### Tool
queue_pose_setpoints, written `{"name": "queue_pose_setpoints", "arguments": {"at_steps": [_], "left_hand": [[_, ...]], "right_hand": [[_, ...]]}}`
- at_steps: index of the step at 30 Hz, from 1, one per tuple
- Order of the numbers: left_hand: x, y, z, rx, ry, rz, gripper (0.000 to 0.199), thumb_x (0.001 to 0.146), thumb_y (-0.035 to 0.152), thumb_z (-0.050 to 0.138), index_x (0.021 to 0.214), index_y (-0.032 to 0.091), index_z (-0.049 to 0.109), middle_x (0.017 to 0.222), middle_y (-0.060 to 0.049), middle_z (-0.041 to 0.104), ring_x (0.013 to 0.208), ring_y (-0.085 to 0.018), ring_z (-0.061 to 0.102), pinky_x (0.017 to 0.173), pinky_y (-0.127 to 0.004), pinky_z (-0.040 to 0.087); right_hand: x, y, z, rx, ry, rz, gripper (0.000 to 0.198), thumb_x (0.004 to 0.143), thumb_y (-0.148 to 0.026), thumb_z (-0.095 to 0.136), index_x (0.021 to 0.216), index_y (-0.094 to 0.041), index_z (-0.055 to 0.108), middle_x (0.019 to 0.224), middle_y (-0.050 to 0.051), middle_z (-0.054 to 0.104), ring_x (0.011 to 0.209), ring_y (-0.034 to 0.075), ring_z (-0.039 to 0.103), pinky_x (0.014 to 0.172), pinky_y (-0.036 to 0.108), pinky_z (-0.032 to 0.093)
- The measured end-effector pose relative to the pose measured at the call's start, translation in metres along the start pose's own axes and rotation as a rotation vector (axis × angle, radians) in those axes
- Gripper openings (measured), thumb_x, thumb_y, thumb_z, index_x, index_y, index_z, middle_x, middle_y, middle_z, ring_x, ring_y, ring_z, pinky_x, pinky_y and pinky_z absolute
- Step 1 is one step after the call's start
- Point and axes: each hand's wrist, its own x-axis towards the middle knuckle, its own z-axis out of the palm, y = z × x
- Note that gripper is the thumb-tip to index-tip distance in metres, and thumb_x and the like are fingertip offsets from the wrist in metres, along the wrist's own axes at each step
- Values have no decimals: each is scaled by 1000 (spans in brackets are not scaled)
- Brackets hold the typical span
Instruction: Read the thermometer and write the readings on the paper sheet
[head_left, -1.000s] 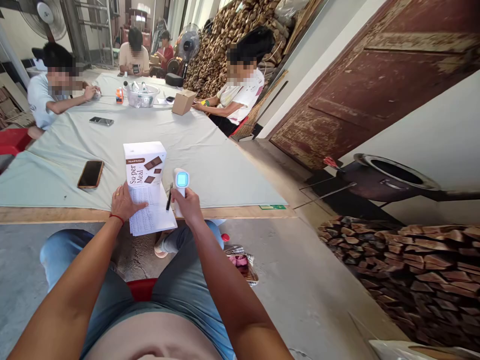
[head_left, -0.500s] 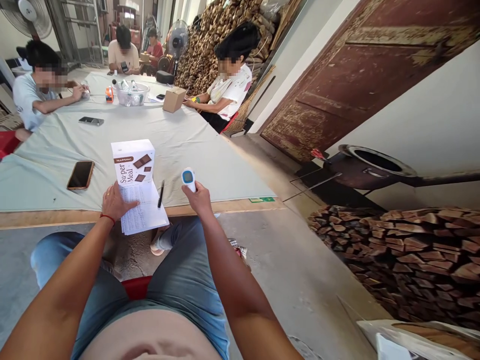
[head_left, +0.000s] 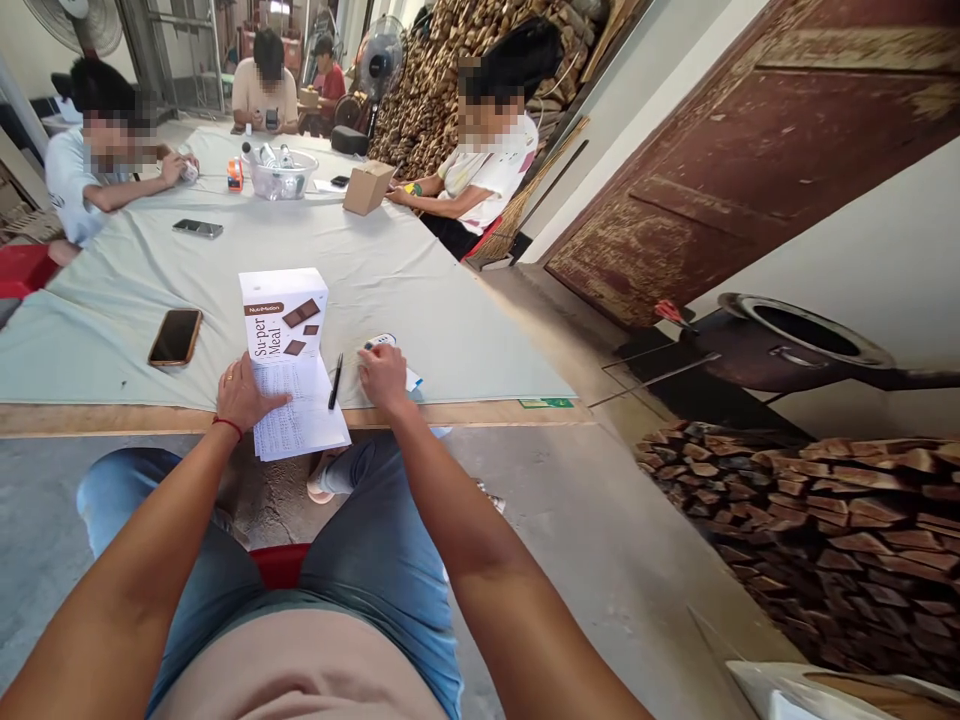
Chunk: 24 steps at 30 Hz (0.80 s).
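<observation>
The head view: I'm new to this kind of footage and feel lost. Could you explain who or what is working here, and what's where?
There's no machine here: you see a person's own bare hands, through a camera worn on the head that looks forward and down. In front is a cloth-covered table. The left hand rests on printed papers, beside a white Su-per Meal box. The right hand is at a white-and-blue device; its fingers hide whether it is gripped. A pen lies on the papers, and a phone lies to the left.
</observation>
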Motion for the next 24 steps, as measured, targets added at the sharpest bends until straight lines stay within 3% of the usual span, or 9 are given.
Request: {"name": "queue_pose_setpoints", "arguments": {"at_steps": [2,5,11,13,15,18,20,24], "left_hand": [[0,-1,0,-2,2,-2,105,68,60,81,148,16,29,148,-22,52,145,-40,43,121,-54,32],[0,-1,1,-2,-5,-1,108,68,61,81,150,15,27,148,-23,51,145,-40,42,121,-55,32],[-1,1,4,-2,-5,-28,120,67,60,83,154,6,20,154,-30,44,147,-41,40,123,-53,29],[-2,2,6,-7,-8,-26,122,67,60,83,155,6,19,155,-30,43,148,-42,39,123,-53,28],[-4,2,6,-8,-12,-21,122,67,62,82,156,5,18,156,-30,41,149,-42,38,124,-54,27],[-5,3,6,-6,-16,-19,123,67,64,81,156,7,18,158,-28,40,150,-41,36,125,-53,24],[-5,3,5,-8,-17,-21,123,66,63,82,157,8,19,158,-27,40,150,-40,36,125,-52,25],[-6,5,4,4,-31,-22,124,68,60,82,158,6,17,160,-29,38,151,-41,35,125,-52,24]], "right_hand": [[3,-13,0,-48,-81,-156,46,96,-13,45,135,-23,67,138,16,56,121,30,49,99,41,38],[9,-22,-2,-129,-173,-278,41,98,-13,45,123,-25,75,135,15,59,120,30,50,96,41,38],[4,-2,-15,-92,-271,-441,26,96,-17,51,106,-19,76,114,16,69,112,29,56,95,40,38],[-2,1,-15,74,-204,-373,19,94,-18,55,101,-18,73,106,14,70,104,26,60,91,37,40],[-10,-6,-9,352,-82,-220,12,92,-25,59,94,-19,69,91,9,70,88,23,62,83,34,43],[-25,-33,6,890,55,57,14,83,-35,64,82,-22,62,69,0,63,65,17,57,66,30,44],[-34,-55,18,1171,38,157,17,77,-39,63,79,-22,61,63,-3,60,57,14,54,59,28,43],[-50,-81,35,1255,28,228,20,67,-40,61,75,-22,64,60,-3,61,57,15,55,59,29,45]]}}
